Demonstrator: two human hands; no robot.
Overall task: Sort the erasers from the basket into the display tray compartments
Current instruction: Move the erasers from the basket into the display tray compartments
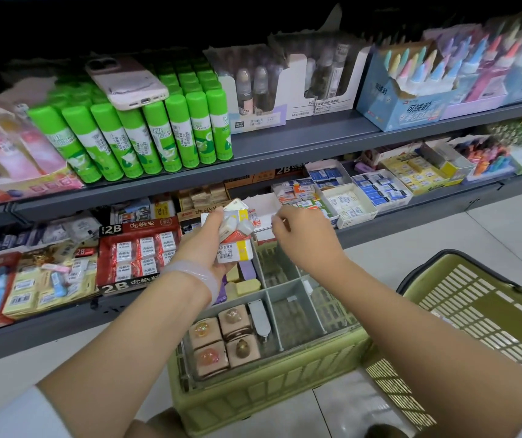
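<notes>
- I see grey metal shelves (285, 143) of stationery behind, green glue sticks (146, 134) above.
- Olive plastic basket (481, 314) at my right.
- Clear divided display tray (288, 311) sits on an olive crate (263, 387).
- My left hand (209, 245) grips a bunch of small boxed erasers (234, 238) over the tray.
- My right hand (304, 235), fingers loosely curled, holds nothing.

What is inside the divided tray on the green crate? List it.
The divided tray holds four pink squares, a white clip-like piece and pastel blocks; the left hand hides its far corner.

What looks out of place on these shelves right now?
A phone in a pink case lies flat across the tops of the green glue sticks on the upper shelf, not stock. Below, the left hand holds a loose bunch of erasers over the divided tray.
</notes>
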